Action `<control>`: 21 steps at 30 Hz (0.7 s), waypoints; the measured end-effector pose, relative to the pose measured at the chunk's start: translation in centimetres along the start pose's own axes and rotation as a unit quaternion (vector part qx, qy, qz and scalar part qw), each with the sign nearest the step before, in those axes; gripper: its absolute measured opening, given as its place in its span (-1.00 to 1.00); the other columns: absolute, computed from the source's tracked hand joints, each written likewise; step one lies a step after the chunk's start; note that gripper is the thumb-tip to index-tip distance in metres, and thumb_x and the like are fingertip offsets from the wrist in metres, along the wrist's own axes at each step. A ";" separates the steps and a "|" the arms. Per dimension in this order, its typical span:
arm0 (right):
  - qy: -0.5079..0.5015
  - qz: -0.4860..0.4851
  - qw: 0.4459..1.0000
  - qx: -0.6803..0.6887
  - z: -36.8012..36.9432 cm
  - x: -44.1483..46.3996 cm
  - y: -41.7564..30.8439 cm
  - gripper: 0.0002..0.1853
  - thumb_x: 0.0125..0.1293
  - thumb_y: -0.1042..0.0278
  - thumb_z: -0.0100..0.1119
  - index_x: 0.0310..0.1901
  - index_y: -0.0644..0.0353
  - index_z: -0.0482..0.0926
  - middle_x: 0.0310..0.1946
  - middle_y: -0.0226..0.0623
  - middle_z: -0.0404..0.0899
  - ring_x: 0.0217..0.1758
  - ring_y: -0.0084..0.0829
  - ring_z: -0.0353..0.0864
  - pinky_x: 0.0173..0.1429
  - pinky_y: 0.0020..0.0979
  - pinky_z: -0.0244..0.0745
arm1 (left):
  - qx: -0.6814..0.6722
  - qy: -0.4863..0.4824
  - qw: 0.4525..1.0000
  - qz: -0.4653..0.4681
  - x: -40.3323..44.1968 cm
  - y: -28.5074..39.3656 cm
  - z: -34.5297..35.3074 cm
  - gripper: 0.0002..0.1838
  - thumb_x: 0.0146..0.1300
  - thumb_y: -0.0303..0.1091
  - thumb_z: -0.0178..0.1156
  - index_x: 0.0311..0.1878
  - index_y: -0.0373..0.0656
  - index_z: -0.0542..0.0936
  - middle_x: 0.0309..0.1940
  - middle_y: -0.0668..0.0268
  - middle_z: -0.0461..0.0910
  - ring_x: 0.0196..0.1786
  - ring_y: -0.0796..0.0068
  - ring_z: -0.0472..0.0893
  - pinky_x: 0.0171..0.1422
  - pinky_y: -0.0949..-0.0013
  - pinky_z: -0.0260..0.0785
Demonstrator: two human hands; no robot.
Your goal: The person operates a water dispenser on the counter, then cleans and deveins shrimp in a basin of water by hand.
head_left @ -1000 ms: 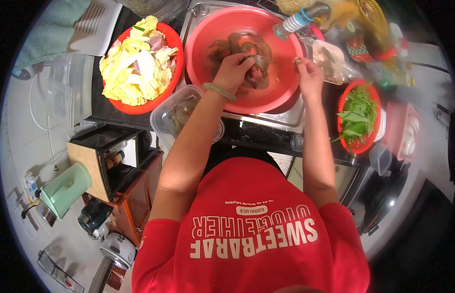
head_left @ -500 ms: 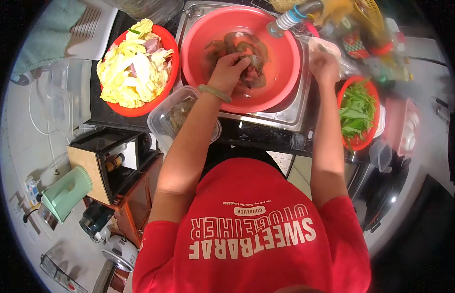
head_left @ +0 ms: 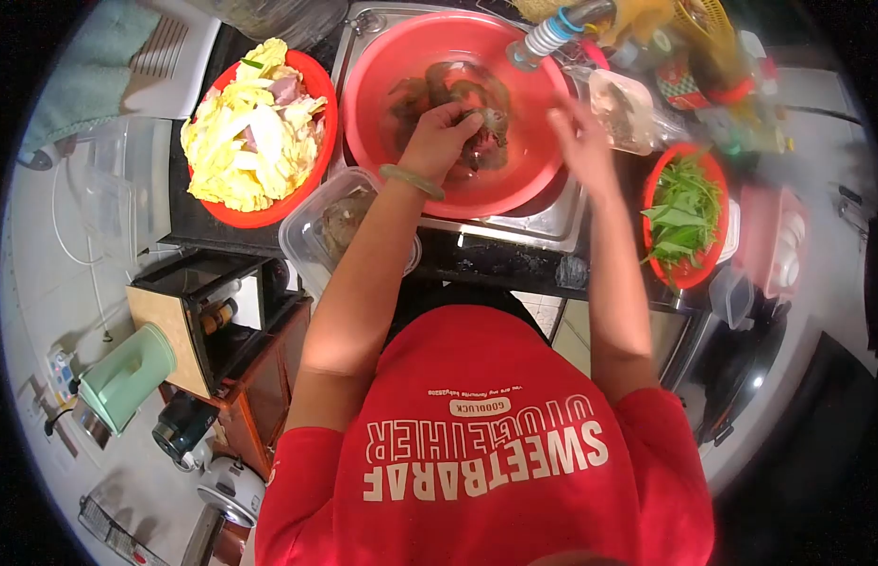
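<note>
Over the pink basin [head_left: 362,113], my left hand [head_left: 439,149] pinches a greyish shrimp [head_left: 494,123] between thumb and fingers. More dark shrimp [head_left: 463,80] lie in the shallow water of the basin below it. My right hand [head_left: 582,149] is at the basin's right rim, slightly blurred, its fingers apart and nothing visible in them. Just right of that hand sits a clear plastic tray [head_left: 620,108] with small greyish contents I cannot make out. A clear plastic container [head_left: 307,231] with something greyish-brown inside stands under my left forearm.
The basin rests in a steel sink [head_left: 552,231] under a faucet [head_left: 552,36]. At left stands a red bowl [head_left: 328,141] of cut cabbage [head_left: 241,141]; at right, a red bowl [head_left: 679,278] of leafy greens [head_left: 686,217]. Bottles [head_left: 722,85] crowd the back right. A pink box [head_left: 769,217] holds eggs.
My right hand has moved left from the clear tray to the basin's rim, and its fingers have opened. My left hand stays in place with the shrimp.
</note>
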State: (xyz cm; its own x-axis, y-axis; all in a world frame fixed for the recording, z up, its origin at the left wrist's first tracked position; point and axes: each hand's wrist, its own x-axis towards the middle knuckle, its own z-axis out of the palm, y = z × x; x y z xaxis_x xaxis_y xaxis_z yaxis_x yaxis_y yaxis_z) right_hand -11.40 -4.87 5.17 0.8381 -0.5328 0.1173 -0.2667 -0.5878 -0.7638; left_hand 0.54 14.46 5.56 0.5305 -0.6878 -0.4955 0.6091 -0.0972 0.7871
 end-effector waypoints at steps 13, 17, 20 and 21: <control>-0.135 0.077 0.959 0.237 5.3 -1.9 -3.3 -0.82 0.31 0.43 0.14 -0.11 0.32 0.57 -0.41 -0.43 0.60 -0.32 -0.68 0.52 -0.21 -0.56 0.44 | 0.278 0.035 0.943 0.182 1.1 -1.6 -0.6 -0.74 0.27 -0.23 0.17 -0.17 -0.26 0.55 -0.37 0.32 0.60 -0.31 0.53 0.60 -0.34 0.49 0.49; -0.120 0.097 0.953 0.259 6.2 -1.9 -2.7 -0.84 0.32 0.42 0.14 -0.14 0.30 0.58 -0.42 -0.41 0.60 -0.35 -0.67 0.52 -0.21 -0.57 0.44 | 0.355 0.078 0.894 0.264 0.4 -0.8 0.4 -0.75 0.26 -0.26 0.18 -0.26 -0.30 0.55 -0.38 0.23 0.60 -0.32 0.54 0.59 -0.21 0.45 0.46; -0.116 0.159 0.926 0.321 6.5 -1.9 -3.0 -0.84 0.36 0.35 0.10 -0.15 0.26 0.56 -0.40 -0.47 0.57 -0.37 -0.70 0.47 -0.26 -0.63 0.35 | 0.278 0.057 0.934 0.217 1.0 -1.3 0.3 -0.80 0.28 -0.29 0.16 -0.24 -0.26 0.54 -0.39 0.23 0.60 -0.31 0.56 0.59 -0.18 0.45 0.44; -0.114 0.197 0.889 0.398 6.6 -1.9 -3.1 -0.86 0.35 0.37 0.10 -0.18 0.23 0.58 -0.44 -0.47 0.56 -0.41 -0.70 0.44 -0.29 -0.63 0.35 | 0.279 0.057 0.934 0.216 1.1 -1.6 0.4 -0.80 0.28 -0.29 0.16 -0.24 -0.26 0.54 -0.39 0.23 0.60 -0.31 0.56 0.59 -0.18 0.45 0.44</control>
State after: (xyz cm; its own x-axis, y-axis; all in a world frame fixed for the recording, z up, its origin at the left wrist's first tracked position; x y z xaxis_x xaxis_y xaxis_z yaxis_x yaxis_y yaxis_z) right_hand -9.00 1.93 3.14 0.8527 -0.4115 -0.3218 -0.2159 0.2832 -0.9344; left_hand -0.11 13.60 3.93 0.7350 -0.6710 -0.0977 -0.0612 -0.2092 0.9760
